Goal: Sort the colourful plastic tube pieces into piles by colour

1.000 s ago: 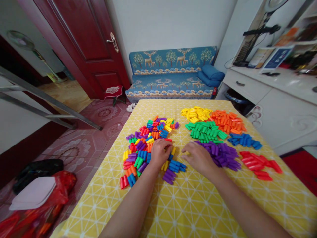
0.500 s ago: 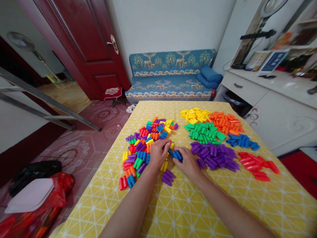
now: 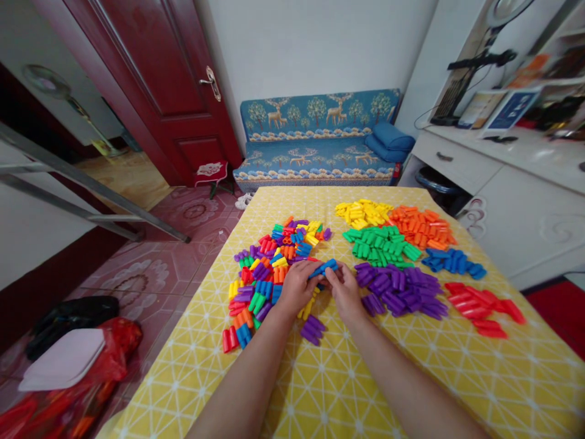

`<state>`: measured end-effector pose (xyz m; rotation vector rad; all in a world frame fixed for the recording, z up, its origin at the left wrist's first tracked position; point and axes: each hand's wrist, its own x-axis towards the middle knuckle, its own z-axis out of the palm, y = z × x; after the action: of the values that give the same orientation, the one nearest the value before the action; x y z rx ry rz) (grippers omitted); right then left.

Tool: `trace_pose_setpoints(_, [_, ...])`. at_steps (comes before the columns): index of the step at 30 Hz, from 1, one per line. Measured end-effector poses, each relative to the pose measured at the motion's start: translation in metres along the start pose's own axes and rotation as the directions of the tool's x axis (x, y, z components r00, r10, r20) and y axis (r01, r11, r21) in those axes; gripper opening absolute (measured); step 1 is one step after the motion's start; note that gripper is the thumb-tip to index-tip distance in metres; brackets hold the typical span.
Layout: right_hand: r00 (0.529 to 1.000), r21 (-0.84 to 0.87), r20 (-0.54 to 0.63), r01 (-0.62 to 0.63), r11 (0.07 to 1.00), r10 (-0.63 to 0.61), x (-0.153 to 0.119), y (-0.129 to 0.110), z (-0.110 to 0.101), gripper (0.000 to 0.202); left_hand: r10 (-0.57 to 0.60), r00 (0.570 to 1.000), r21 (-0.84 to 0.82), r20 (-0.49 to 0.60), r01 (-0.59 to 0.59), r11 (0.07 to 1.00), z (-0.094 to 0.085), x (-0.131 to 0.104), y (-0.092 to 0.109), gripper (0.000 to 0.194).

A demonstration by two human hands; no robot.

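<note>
Blue pieces (image 3: 325, 267) are pinched between my two hands above the table's middle. My left hand (image 3: 298, 285) is closed on their left end, beside the mixed-colour pile (image 3: 260, 286). My right hand (image 3: 343, 291) grips their right end, its fingers partly hidden. Purple pieces (image 3: 313, 330) and a few yellow ones (image 3: 307, 306) lie just below the hands. On the right are single-colour piles: purple (image 3: 400, 289), green (image 3: 381, 245), yellow (image 3: 363, 213), orange (image 3: 423, 227), blue (image 3: 454, 263) and red (image 3: 483, 308).
The table (image 3: 347, 390) has a yellow patterned cloth. Behind it stands a blue sofa (image 3: 315, 152). A white cabinet (image 3: 539, 213) is at the right, a metal ladder (image 3: 91, 201) and bags (image 3: 73, 317) at the left.
My right hand has lifted the blue pieces up and towards my left hand, and both hands now hold them together. The view has shifted slightly.
</note>
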<state>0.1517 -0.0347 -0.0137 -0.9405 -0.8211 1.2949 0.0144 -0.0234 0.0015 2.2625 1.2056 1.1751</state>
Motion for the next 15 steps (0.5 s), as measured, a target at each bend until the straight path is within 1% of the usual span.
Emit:
trace_pose_setpoints(2, [0.999, -0.071, -0.025, 0.030, 0.997, -0.031, -0.004, -0.003, 0.001, 0.037, -0.046, 0.999, -0.036, -0.023, 0.045, 0.998, 0.000, 0.000, 0.001, 0.028])
trace_pose_setpoints(6, [0.990, -0.260, -0.031, 0.126, 0.957, -0.139, -0.020, -0.014, 0.005, 0.029, -0.196, 0.980, -0.135, -0.044, 0.189, 0.973, -0.003, -0.001, 0.005, 0.028])
trace_pose_setpoints(9, [0.965, -0.369, 0.003, 0.243, 0.897, -0.260, -0.027, -0.037, 0.004, 0.025, -0.256, 0.966, -0.171, -0.019, 0.250, 0.953, -0.005, -0.002, 0.008, 0.031])
trace_pose_setpoints(10, [0.946, -0.410, 0.013, 0.301, 0.861, -0.324, -0.025, -0.050, -0.001, 0.025, -0.268, 0.963, -0.176, -0.018, 0.261, 0.949, -0.006, -0.002, 0.009, 0.031])
trace_pose_setpoints(11, [0.917, -0.456, 0.019, 0.363, 0.813, -0.399, -0.019, -0.064, -0.009, 0.024, -0.278, 0.960, -0.179, -0.021, 0.270, 0.946, -0.006, -0.002, 0.009, 0.031])
trace_pose_setpoints(12, [0.873, -0.511, 0.017, 0.427, 0.746, -0.487, -0.010, -0.079, -0.022, 0.024, -0.285, 0.958, -0.178, -0.026, 0.276, 0.944, -0.006, -0.003, 0.009, 0.031])
trace_pose_setpoints(14, [0.771, -0.640, -0.025, 0.477, 0.602, -0.637, 0.015, -0.109, -0.058, 0.024, -0.287, 0.957, -0.171, -0.030, 0.278, 0.945, -0.006, -0.002, 0.010, 0.029])
trace_pose_setpoints(15, [0.742, -0.706, -0.038, 0.454, 0.544, -0.670, 0.030, -0.123, -0.082, 0.025, -0.285, 0.958, -0.166, -0.028, 0.277, 0.947, -0.006, -0.002, 0.010, 0.028])
